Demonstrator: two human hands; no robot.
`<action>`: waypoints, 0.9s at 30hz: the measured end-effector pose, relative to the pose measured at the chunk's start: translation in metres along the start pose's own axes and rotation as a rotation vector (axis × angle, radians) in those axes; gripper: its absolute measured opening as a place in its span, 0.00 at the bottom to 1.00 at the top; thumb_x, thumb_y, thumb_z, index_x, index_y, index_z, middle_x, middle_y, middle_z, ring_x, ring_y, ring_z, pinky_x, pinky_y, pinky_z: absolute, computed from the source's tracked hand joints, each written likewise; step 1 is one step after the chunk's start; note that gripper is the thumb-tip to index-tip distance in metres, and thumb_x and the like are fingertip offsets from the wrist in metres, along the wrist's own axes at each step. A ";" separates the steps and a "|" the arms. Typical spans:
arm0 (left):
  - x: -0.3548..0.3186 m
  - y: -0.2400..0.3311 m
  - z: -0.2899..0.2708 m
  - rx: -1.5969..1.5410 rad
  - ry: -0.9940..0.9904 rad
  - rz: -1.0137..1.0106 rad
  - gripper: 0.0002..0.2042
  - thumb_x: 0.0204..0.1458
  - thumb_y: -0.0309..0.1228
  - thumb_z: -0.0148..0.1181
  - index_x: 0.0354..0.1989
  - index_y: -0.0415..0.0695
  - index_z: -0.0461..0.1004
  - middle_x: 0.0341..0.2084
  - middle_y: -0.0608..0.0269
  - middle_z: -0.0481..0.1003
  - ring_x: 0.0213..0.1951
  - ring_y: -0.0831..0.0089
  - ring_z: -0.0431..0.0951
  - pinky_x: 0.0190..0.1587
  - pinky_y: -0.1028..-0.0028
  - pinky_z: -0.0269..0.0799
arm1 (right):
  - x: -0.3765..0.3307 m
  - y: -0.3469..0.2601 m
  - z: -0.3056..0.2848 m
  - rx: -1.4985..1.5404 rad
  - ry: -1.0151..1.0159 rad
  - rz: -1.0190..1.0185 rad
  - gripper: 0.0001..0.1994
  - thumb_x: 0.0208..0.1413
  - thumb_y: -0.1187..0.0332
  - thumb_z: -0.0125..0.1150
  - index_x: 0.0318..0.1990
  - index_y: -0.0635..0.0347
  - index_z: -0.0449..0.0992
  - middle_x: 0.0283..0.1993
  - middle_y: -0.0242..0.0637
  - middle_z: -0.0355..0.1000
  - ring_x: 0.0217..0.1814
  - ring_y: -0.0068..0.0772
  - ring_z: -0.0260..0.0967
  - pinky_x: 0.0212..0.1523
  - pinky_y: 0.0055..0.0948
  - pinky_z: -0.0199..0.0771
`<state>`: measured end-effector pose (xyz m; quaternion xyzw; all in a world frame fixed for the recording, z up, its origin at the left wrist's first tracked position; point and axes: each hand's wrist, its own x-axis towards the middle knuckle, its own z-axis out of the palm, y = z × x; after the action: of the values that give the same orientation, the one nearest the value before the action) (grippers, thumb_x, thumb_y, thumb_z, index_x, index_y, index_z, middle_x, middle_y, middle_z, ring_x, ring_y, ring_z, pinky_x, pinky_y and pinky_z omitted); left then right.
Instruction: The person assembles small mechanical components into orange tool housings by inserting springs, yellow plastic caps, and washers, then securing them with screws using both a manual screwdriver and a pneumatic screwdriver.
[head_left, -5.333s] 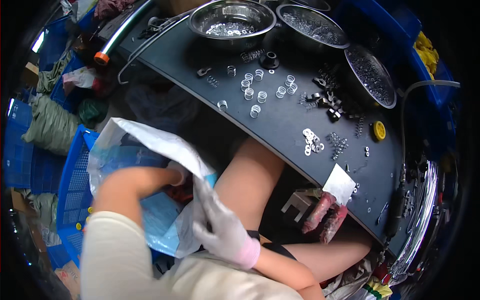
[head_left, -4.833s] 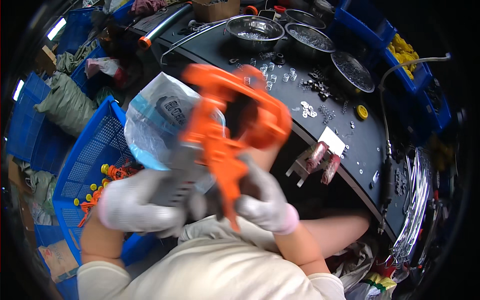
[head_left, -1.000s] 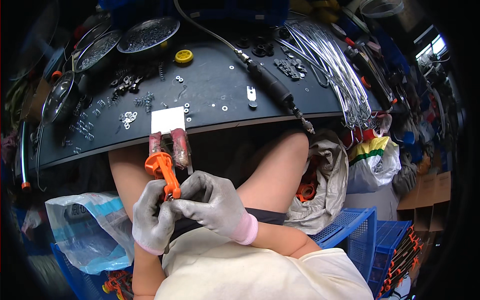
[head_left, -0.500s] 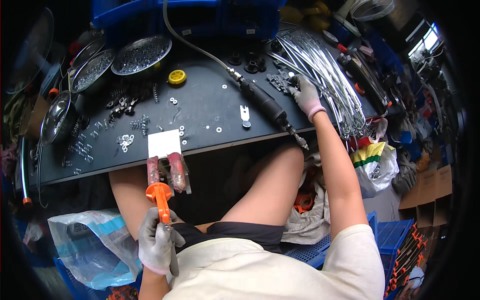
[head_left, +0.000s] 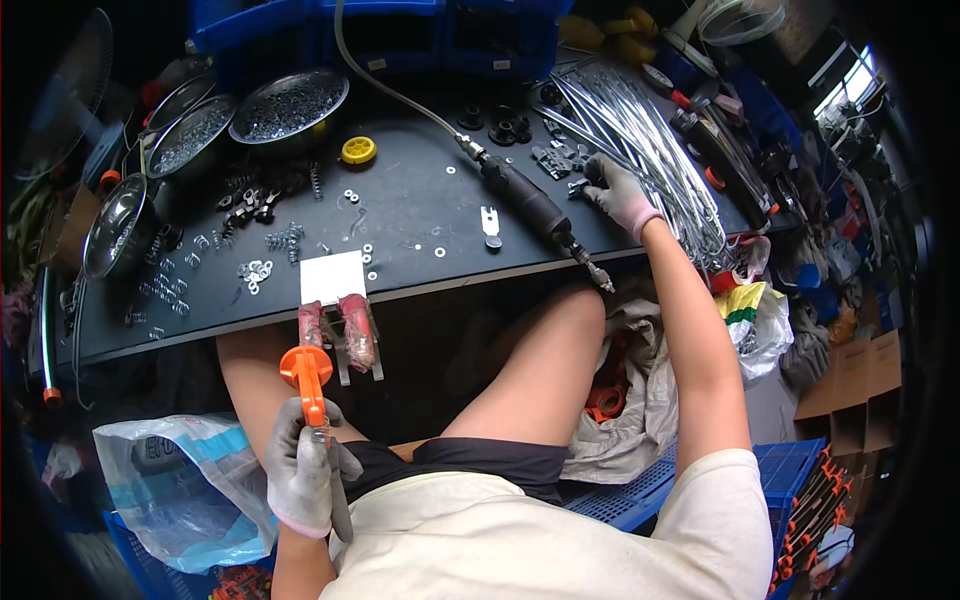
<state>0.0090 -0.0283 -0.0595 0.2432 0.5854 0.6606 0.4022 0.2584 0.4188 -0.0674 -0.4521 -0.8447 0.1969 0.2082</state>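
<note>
My left hand [head_left: 300, 475], in a white glove, is closed round an orange plastic handle piece [head_left: 309, 372] with a round flange, held upright over my lap. A small coil spring shows by its fingers, and a grey flat strip [head_left: 341, 508] runs down beside the wrist. Just beyond the orange piece, a white plate [head_left: 332, 278] with red-wrapped prongs [head_left: 357, 332] juts from the table edge. At the right of the table, my gloved right hand [head_left: 622, 197] pinches a small dark metal clip [head_left: 577, 188], close to a pile of similar clips [head_left: 557, 160].
A black air screwdriver [head_left: 525, 197] with a hose lies mid-table, beside a flat metal bracket [head_left: 490, 228]. Long metal rods [head_left: 650, 140] lie at the right. Metal bowls [head_left: 290, 105] of small parts, a yellow wheel [head_left: 358, 150], springs [head_left: 285, 240] and washers [head_left: 255, 275] occupy the left.
My right hand has drawn back slightly from the clip pile, with a clip now visible at its fingertips. My left hand and the orange handle piece have shifted slightly left and nearer my body.
</note>
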 end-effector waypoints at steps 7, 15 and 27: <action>0.002 0.002 -0.009 0.102 0.091 -0.018 0.20 0.59 0.46 0.50 0.46 0.40 0.67 0.33 0.62 0.70 0.15 0.80 0.71 0.16 0.82 0.66 | -0.074 -0.153 -0.001 0.682 -0.034 -0.124 0.08 0.53 0.77 0.55 0.40 0.66 0.73 0.29 0.32 0.71 0.28 0.18 0.67 0.31 0.19 0.67; 0.012 0.022 -0.004 0.122 -0.012 0.015 0.11 0.61 0.31 0.45 0.45 0.39 0.69 0.34 0.66 0.71 0.32 0.85 0.70 0.35 0.83 0.68 | -0.207 -0.270 0.102 1.495 -0.812 0.357 0.12 0.53 0.67 0.67 0.37 0.65 0.72 0.30 0.36 0.73 0.22 0.15 0.66 0.19 0.15 0.62; 0.009 0.006 -0.021 0.286 0.064 0.038 0.11 0.61 0.28 0.45 0.49 0.38 0.69 0.36 0.65 0.73 0.36 0.84 0.71 0.40 0.80 0.69 | -0.207 -0.293 0.115 1.648 -0.947 0.644 0.09 0.60 0.64 0.59 0.35 0.56 0.65 0.26 0.32 0.69 0.15 0.16 0.64 0.12 0.13 0.59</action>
<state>-0.0143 -0.0328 -0.0591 0.2879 0.6814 0.5853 0.3320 0.1024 0.0771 -0.0466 -0.2491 -0.2780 0.9270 0.0354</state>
